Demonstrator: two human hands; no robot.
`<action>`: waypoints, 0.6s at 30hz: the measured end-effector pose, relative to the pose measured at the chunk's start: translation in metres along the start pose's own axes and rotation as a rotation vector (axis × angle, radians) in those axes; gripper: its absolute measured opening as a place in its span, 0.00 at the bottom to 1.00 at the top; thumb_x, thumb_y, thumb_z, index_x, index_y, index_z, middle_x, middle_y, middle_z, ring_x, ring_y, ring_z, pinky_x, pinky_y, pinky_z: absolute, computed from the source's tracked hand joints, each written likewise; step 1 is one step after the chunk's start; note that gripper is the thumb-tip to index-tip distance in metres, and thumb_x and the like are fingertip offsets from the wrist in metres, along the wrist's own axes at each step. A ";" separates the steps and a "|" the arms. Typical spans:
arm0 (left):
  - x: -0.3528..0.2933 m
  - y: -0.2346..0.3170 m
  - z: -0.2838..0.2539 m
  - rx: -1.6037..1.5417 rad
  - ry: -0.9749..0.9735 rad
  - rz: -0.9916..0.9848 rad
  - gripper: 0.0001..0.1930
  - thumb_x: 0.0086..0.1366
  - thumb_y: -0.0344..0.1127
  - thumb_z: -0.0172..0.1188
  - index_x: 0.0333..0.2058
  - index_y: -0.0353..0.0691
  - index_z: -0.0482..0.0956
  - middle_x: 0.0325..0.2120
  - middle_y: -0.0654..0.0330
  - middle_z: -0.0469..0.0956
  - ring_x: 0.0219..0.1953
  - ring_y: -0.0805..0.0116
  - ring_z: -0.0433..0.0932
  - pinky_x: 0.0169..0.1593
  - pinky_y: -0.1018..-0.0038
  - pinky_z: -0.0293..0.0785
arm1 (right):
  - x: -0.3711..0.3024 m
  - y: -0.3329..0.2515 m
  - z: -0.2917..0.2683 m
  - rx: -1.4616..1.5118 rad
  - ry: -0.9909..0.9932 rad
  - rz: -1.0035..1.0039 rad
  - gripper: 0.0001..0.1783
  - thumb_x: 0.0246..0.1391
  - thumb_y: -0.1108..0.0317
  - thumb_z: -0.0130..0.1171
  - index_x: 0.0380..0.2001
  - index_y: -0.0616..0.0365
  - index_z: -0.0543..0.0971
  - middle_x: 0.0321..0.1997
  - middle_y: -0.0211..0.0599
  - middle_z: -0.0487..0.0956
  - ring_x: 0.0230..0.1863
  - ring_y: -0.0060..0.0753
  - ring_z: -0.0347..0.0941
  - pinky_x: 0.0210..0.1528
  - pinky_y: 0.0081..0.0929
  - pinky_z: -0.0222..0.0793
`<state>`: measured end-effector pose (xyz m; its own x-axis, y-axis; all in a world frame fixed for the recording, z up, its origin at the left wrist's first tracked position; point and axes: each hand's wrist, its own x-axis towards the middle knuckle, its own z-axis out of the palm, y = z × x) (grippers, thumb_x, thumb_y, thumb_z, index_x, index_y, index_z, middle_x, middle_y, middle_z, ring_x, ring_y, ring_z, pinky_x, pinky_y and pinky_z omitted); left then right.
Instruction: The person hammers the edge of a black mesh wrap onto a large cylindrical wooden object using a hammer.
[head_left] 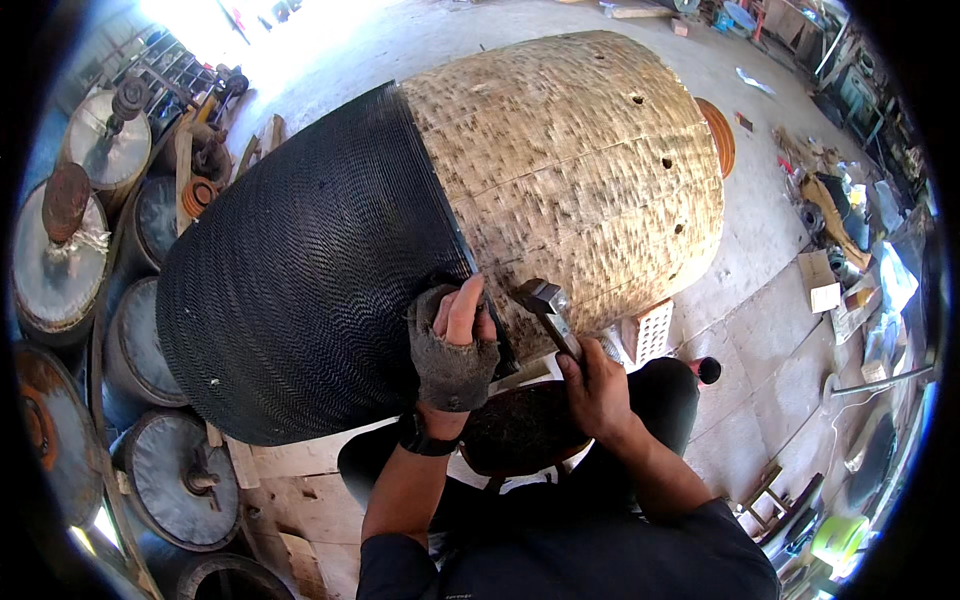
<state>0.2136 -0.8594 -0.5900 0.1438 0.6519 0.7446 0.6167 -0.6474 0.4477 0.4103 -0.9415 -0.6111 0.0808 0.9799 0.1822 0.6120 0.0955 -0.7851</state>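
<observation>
A large wooden drum (pixel 570 170) lies on its side in front of me, its pale surface covered in small dark marks and a few holes. Black ridged covering (pixel 300 270) wraps its left part and ends in a straight edge strip. My left hand (pixel 455 345), in a grey fingerless glove, rests at that edge with its fingers curled together; whatever is between the fingertips is hidden. My right hand (pixel 600 390) grips the handle of a hammer (pixel 545 298). The hammer's head hovers over or touches the bare wood just right of the edge; I cannot tell which.
Several metal-faced drums (pixel 185 490) crowd the left side. Between my knees sits a dark round container (pixel 528 425). A block with holes (pixel 650 330) stands by the wooden drum's near right side. Cardboard (pixel 820 280), plastic and scrap lie along the right.
</observation>
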 end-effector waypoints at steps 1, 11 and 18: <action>0.002 -0.001 -0.001 0.012 -0.001 0.001 0.25 0.59 0.23 0.61 0.56 0.40 0.73 0.35 0.56 0.79 0.37 0.60 0.80 0.52 0.58 0.71 | 0.000 0.000 0.000 0.001 0.001 0.003 0.13 0.63 0.64 0.58 0.38 0.63 0.70 0.27 0.59 0.76 0.32 0.66 0.77 0.30 0.48 0.71; 0.022 0.016 -0.009 0.028 -0.076 -0.215 0.31 0.53 0.20 0.63 0.58 0.41 0.70 0.33 0.56 0.80 0.37 0.59 0.81 0.45 0.64 0.77 | 0.004 -0.013 -0.003 0.058 0.005 -0.095 0.14 0.64 0.64 0.58 0.43 0.64 0.73 0.30 0.55 0.77 0.31 0.59 0.76 0.34 0.41 0.71; 0.024 0.014 -0.010 0.052 -0.068 -0.181 0.32 0.52 0.21 0.64 0.58 0.42 0.69 0.33 0.58 0.79 0.37 0.60 0.80 0.43 0.63 0.76 | 0.008 -0.017 -0.008 0.043 -0.039 -0.037 0.14 0.63 0.64 0.58 0.44 0.64 0.73 0.30 0.54 0.76 0.32 0.59 0.76 0.34 0.41 0.71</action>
<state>0.2175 -0.8572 -0.5611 0.0781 0.7823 0.6179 0.6761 -0.4971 0.5439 0.4068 -0.9371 -0.5915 0.0273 0.9815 0.1895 0.5799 0.1388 -0.8028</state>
